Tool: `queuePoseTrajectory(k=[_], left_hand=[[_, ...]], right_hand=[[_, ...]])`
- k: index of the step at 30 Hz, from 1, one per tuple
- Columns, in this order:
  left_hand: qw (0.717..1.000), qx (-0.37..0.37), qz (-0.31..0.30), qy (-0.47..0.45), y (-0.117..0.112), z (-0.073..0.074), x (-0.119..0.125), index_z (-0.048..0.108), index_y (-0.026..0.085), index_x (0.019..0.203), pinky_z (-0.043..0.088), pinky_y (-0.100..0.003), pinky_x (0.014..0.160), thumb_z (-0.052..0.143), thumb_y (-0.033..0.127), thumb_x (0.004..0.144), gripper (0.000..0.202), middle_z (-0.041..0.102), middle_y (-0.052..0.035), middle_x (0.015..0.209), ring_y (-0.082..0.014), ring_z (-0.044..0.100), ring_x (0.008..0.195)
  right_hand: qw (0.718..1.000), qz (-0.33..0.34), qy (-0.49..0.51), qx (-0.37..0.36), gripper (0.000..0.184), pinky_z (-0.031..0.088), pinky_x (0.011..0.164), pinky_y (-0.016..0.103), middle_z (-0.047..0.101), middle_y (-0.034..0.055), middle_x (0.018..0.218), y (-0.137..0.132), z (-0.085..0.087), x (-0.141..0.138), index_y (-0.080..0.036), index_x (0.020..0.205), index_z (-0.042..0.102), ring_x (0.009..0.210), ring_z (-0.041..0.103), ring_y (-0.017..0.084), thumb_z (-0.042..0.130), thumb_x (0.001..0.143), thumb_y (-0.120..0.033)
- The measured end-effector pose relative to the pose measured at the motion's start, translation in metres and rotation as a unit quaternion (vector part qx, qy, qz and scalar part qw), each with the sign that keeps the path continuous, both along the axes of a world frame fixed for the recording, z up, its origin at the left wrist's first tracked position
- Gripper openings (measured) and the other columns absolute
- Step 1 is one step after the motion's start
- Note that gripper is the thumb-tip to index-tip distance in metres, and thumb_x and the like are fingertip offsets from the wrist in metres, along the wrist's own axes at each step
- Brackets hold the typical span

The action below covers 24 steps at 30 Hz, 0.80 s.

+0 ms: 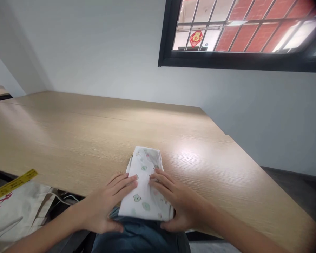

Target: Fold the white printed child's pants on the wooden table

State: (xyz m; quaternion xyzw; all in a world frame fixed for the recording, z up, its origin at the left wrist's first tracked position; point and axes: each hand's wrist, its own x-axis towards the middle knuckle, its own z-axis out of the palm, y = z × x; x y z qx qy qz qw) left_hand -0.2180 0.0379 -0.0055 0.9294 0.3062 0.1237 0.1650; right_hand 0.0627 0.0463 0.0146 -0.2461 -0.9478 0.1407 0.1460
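A folded white cloth (140,186), printed with small green and pink animal figures, lies at the near edge of the wooden table. Its lower end reaches the edge above my lap. My left hand (113,193) rests on its left side, fingers stretched out and thumb spread below. On the opposite side lies my right hand (173,196), its fingers extended flat over the cloth and its thumb by the lower right corner. What kind of cloth item it is cannot be made out from the folded shape.
The light wooden table (76,140) stretches to a pale wall (107,52) with a barred window (226,31) at upper right. At lower left are a white bag (21,207) with red lettering, a yellow strip (13,184) and white cables (63,200) beside the table edge.
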Motion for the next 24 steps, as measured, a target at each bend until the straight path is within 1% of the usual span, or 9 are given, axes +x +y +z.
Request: queuePoseTrajectory(k=[2, 4, 7, 9, 11, 13, 17, 21, 24], left_hand=[[0.999, -0.001, 0.018, -0.049, -0.009, -0.001, 0.004, 0.036, 0.03, 0.133, 0.033, -0.042, 0.1, 0.052, 0.03, 0.082, 0.053, 0.042, -0.0058, 0.135, -0.0246, 0.039, 0.122], [0.993, -0.026, 0.045, -0.105, -0.012, -0.001, 0.009, 0.053, 0.029, 0.117, 0.041, -0.034, 0.091, 0.041, 0.016, 0.085, 0.037, 0.056, -0.0036, 0.119, -0.0191, 0.05, 0.108], [0.966, -0.109, 0.136, -0.191, -0.005, 0.0, 0.022, 0.061, 0.021, 0.092, 0.045, -0.029, 0.077, 0.039, 0.024, 0.087, 0.023, 0.064, -0.0038, 0.092, -0.0178, 0.056, 0.087], [0.929, -0.157, 0.235, -0.239, 0.001, 0.001, 0.033, 0.059, 0.017, 0.081, 0.045, -0.027, 0.067, 0.038, 0.036, 0.088, 0.029, 0.063, -0.0035, 0.078, -0.0175, 0.057, 0.075], [0.892, -0.182, 0.306, -0.277, 0.008, 0.0, 0.045, 0.057, 0.017, 0.081, 0.044, -0.026, 0.063, 0.036, 0.044, 0.088, 0.035, 0.062, -0.0031, 0.076, -0.0178, 0.057, 0.073], [0.874, -0.175, 0.351, -0.288, 0.013, -0.001, 0.055, 0.055, 0.018, 0.088, 0.044, -0.026, 0.065, 0.033, 0.045, 0.089, 0.036, 0.063, -0.0028, 0.081, -0.0183, 0.058, 0.077], [0.859, -0.125, 0.443, -0.226, 0.018, -0.002, 0.07, 0.05, 0.02, 0.078, 0.039, -0.027, 0.056, 0.03, 0.042, 0.089, 0.032, 0.059, -0.0012, 0.066, -0.0195, 0.057, 0.064], [0.851, -0.108, 0.475, -0.198, 0.02, -0.001, 0.077, 0.051, 0.021, 0.084, 0.037, -0.028, 0.055, 0.031, 0.041, 0.089, 0.029, 0.06, -0.0028, 0.069, -0.0211, 0.058, 0.063], [0.846, -0.099, 0.488, -0.189, 0.02, 0.001, 0.079, 0.051, 0.02, 0.101, 0.042, -0.032, 0.06, 0.032, 0.041, 0.088, 0.031, 0.064, -0.0065, 0.082, -0.0244, 0.061, 0.073]], right_hand=[[1.0, 0.0, 0.005, -0.011, 0.079, 0.026, 0.104, 0.047, 0.042, 0.0213, 0.128, -0.014, -0.001, 0.003, -0.004, 0.128, 0.038, 0.128, 0.025, 0.033, 0.067, 0.058, -0.027], [0.999, -0.021, 0.028, -0.042, 0.073, 0.033, 0.1, 0.043, 0.045, 0.0203, 0.127, -0.02, 0.0, 0.006, -0.006, 0.128, 0.038, 0.124, 0.034, 0.031, 0.062, 0.06, -0.018], [0.978, -0.126, 0.088, -0.142, 0.043, 0.047, 0.081, 0.034, 0.059, 0.0119, 0.11, -0.018, 0.005, 0.005, -0.017, 0.117, 0.049, 0.1, 0.056, 0.023, 0.055, 0.074, -0.02], [0.947, -0.224, 0.13, -0.188, 0.021, 0.048, 0.067, 0.03, 0.063, 0.0061, 0.09, -0.013, 0.008, 0.0, -0.019, 0.098, 0.056, 0.08, 0.059, 0.02, 0.046, 0.085, -0.031], [0.912, -0.313, 0.174, -0.2, 0.029, 0.046, 0.061, 0.029, 0.062, 0.004, 0.079, -0.008, 0.009, -0.01, -0.018, 0.086, 0.055, 0.072, 0.058, 0.019, 0.037, 0.09, -0.04], [0.881, -0.379, 0.207, -0.194, 0.035, 0.045, 0.058, 0.029, 0.06, 0.0042, 0.076, -0.004, 0.008, -0.021, -0.018, 0.083, 0.053, 0.069, 0.057, 0.02, 0.035, 0.089, -0.047], [0.84, -0.456, 0.243, -0.165, 0.036, 0.047, 0.063, 0.034, 0.06, 0.007, 0.083, 0.001, -0.001, -0.038, -0.017, 0.104, 0.049, 0.076, 0.058, 0.023, 0.035, 0.089, -0.045], [0.836, -0.481, 0.254, -0.07, 0.047, 0.047, 0.079, 0.042, 0.049, 0.0128, 0.107, 0.007, -0.019, -0.041, -0.021, 0.133, 0.031, 0.097, 0.053, 0.025, 0.032, 0.089, -0.037], [0.856, -0.469, 0.215, -0.038, 0.043, 0.045, 0.083, 0.046, 0.04, 0.0141, 0.115, 0.009, -0.029, -0.04, -0.024, 0.13, 0.041, 0.103, 0.049, 0.027, 0.026, 0.091, -0.031]])
